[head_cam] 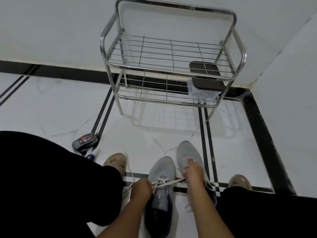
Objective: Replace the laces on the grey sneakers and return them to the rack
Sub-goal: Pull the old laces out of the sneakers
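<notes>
Two grey sneakers stand on the floor between my knees. The left sneaker (160, 170) has a white lace (169, 182) crossed through its lowest eyelets. My left hand (141, 189) grips one lace end at the shoe's left side. My right hand (193, 174) pinches the other end and holds it taut over to the right, in front of the right sneaker (186, 153). More loose white lace (210, 185) lies beside the right sneaker. The steel shoe rack (171, 66) stands ahead against the wall.
A dark brown box (205, 76) and a clear plastic bag (200, 93) sit on the rack's lower shelf at right. A small dark pouch (84, 141) lies on the floor at left. My sandalled feet (116, 163) flank the sneakers.
</notes>
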